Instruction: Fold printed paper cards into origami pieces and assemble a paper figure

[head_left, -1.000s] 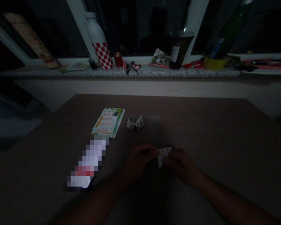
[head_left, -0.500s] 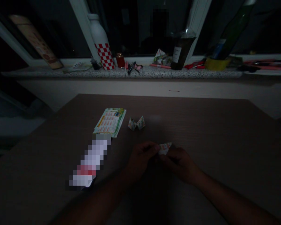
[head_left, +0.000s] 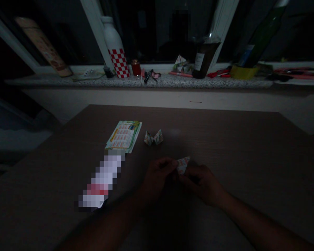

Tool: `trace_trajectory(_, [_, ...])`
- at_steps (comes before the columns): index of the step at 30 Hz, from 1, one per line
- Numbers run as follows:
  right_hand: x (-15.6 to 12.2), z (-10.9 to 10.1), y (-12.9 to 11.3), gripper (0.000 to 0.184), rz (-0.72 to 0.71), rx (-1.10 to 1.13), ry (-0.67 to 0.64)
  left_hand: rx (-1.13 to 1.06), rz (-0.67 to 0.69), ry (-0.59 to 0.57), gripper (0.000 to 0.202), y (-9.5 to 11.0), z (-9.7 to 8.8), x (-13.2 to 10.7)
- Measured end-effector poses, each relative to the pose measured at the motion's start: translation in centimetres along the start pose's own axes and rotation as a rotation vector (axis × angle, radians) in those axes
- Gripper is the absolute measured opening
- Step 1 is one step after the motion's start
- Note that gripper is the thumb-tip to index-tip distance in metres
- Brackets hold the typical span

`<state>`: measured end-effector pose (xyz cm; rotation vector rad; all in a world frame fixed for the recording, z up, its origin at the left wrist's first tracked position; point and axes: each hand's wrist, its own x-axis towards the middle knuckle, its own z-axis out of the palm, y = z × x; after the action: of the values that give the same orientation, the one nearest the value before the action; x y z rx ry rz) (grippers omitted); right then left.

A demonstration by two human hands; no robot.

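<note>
A small folded piece of printed paper point(head_left: 183, 164), roughly triangular with rows of reddish print, is held above the table between both hands. My left hand point(head_left: 159, 174) pinches its left side between thumb and fingers. At its lower right, the closed fingers of my right hand point(head_left: 200, 181) grip the paper; the fingertips are partly hidden in shadow. Just beyond my hands stands a folded paper piece with two pointed lobes point(head_left: 153, 138). Left of it lies a stack of printed sheets point(head_left: 124, 136) with calendar-like blocks.
A blurred-out phone-like object point(head_left: 101, 179) lies on the table point(head_left: 240, 146) left of my hands. Along the granite windowsill point(head_left: 167, 82) stand a checkered white bottle point(head_left: 116, 48), a small red jar point(head_left: 136, 67), a dark cup point(head_left: 202, 61) and a green bottle point(head_left: 263, 33).
The folded paper has tilted, and more of its printed face shows between my hands. Both hands keep nearly the same place. The whole view has shifted slightly.
</note>
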<state>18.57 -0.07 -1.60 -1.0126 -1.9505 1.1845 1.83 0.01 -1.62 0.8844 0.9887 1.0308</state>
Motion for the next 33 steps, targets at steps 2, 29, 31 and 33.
trace_trajectory(2, [0.0,0.0,0.1,0.032,0.015,0.058,-0.029,-0.013,-0.006,0.013,0.024,0.1,0.0,0.0])
trace_trajectory(29, [0.2,-0.2,0.9,0.01,0.05,0.189,0.198,0.169,0.049,0.017,0.023,0.6,0.5,-0.8])
trace_trajectory(31, [0.3,-0.1,0.8,0.013,0.051,0.167,0.217,0.303,0.148,0.022,0.023,0.7,0.6,-1.2])
trace_trajectory(33, [0.3,-0.1,0.8,0.014,0.047,0.168,0.224,0.444,0.227,0.005,0.025,0.8,0.7,-1.5])
